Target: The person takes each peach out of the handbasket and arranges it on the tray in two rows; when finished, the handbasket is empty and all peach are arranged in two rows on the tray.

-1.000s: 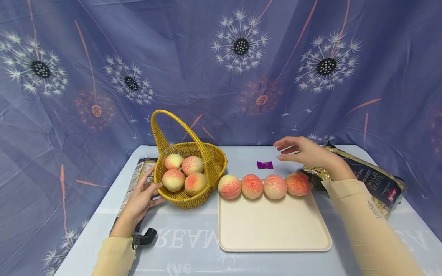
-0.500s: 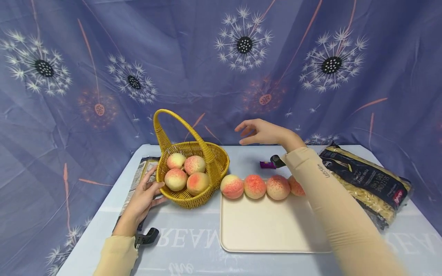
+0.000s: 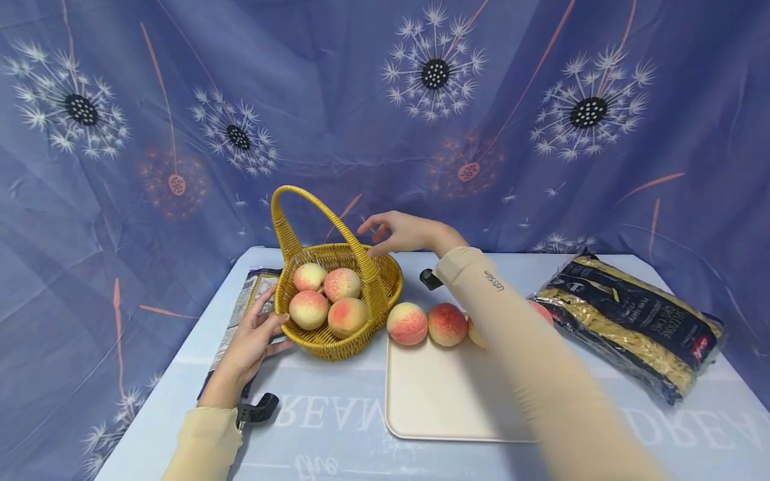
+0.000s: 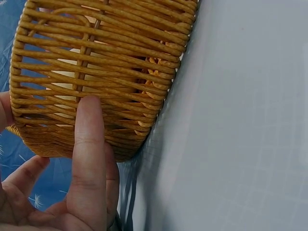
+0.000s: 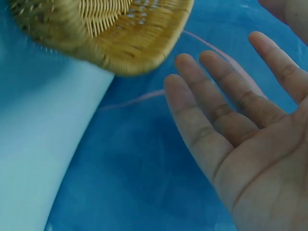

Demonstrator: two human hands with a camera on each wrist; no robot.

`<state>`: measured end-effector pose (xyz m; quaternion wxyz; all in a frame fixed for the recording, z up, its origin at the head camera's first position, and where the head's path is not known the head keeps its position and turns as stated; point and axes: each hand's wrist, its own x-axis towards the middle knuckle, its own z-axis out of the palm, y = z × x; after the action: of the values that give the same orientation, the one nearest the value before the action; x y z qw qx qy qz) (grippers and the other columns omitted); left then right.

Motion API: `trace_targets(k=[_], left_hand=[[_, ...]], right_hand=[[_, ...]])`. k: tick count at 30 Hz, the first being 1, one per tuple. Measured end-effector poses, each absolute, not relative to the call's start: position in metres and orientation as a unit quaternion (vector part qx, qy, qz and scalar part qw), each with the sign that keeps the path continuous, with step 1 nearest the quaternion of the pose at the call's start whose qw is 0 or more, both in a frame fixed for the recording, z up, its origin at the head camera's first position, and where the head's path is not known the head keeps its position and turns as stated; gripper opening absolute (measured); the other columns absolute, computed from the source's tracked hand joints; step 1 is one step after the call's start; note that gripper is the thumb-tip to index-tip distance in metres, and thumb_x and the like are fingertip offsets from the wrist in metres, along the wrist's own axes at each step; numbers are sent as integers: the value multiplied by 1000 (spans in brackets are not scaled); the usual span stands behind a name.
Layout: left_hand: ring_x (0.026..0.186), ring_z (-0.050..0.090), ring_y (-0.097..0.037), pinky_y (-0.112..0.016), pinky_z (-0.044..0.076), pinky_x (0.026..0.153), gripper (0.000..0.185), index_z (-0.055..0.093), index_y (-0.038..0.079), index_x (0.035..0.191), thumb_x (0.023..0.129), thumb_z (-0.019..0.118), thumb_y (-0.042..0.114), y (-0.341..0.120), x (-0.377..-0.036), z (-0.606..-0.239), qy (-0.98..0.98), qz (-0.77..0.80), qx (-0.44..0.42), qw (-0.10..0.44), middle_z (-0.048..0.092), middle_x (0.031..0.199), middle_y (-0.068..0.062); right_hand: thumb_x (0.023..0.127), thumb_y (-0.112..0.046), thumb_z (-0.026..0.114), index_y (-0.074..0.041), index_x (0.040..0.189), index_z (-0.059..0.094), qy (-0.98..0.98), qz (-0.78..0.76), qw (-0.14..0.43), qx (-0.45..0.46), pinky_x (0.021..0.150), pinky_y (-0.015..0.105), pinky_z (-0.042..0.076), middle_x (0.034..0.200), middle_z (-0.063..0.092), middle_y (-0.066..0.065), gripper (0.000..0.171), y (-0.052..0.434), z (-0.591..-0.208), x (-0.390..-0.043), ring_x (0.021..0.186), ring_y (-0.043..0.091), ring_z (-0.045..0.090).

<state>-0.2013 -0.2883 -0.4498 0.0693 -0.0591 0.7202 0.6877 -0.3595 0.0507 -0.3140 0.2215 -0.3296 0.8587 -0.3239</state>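
Observation:
The yellow wicker basket [image 3: 329,344] with an arched handle holds several peaches [image 3: 309,309], on the left half of the table. My left hand [image 3: 249,344] touches the basket's left side with spread, mostly straight fingers; in the left wrist view a straight finger [image 4: 89,139] lies against the woven wall. Behind the handle's right side, my right hand [image 3: 409,232] hovers with nothing in it. The right wrist view shows its fingers extended, apart from the basket [image 5: 139,53]. More peaches [image 3: 407,324] sit in a row along the back edge of a cream tray [image 3: 439,407].
A dark bag of pasta [image 3: 631,321] lies at the right. Another flat printed package [image 3: 237,327] lies under the left hand, beside the basket. My right forearm crosses over the tray and hides part of the peach row. A blue dandelion-print cloth [image 3: 337,120] hangs behind the table.
My right hand has moved left from beside the pasta bag to the basket's handle, raised above the table. The purple wrapped candy is now hidden behind the right arm. The left hand keeps its place.

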Motion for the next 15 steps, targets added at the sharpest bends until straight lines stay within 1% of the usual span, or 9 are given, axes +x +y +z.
trace_targets(k=[5, 9, 12, 15], left_hand=[[107, 73, -17, -39, 68, 93, 79, 16, 40, 173, 111, 57, 16, -288, -202, -450, 721, 686, -64, 73, 40, 151, -24], [107, 73, -16, -39, 68, 94, 78, 16, 40, 173, 111, 57, 16, -287, -203, -450, 719, 688, -64, 74, 39, 153, -25], [105, 74, -16, -40, 68, 94, 78, 16, 40, 173, 111, 56, 15, -287, -204, -450, 718, 689, -62, 72, 39, 151, -26], [104, 74, -15, -39, 68, 93, 78, 15, 39, 173, 111, 55, 14, -287, -204, -450, 719, 689, -61, 70, 41, 149, -25]], right_hand=[[102, -20, 69, -21, 159, 51, 850, -338, 254, -312, 108, 49, 59, 151, 59, 17, 60, 34, -322, -363, 135, 32, 61], [102, -22, 73, -16, 158, 51, 846, -338, 257, -323, 108, 50, 56, 141, 63, 18, 61, 23, -328, -366, 133, 33, 60], [101, -24, 77, -14, 156, 54, 841, -336, 255, -338, 111, 49, 53, 140, 66, 21, 61, 14, -331, -367, 135, 33, 59], [100, -25, 78, -12, 157, 55, 840, -326, 248, -355, 115, 47, 50, 148, 63, 21, 62, 7, -334, -368, 140, 32, 57]])
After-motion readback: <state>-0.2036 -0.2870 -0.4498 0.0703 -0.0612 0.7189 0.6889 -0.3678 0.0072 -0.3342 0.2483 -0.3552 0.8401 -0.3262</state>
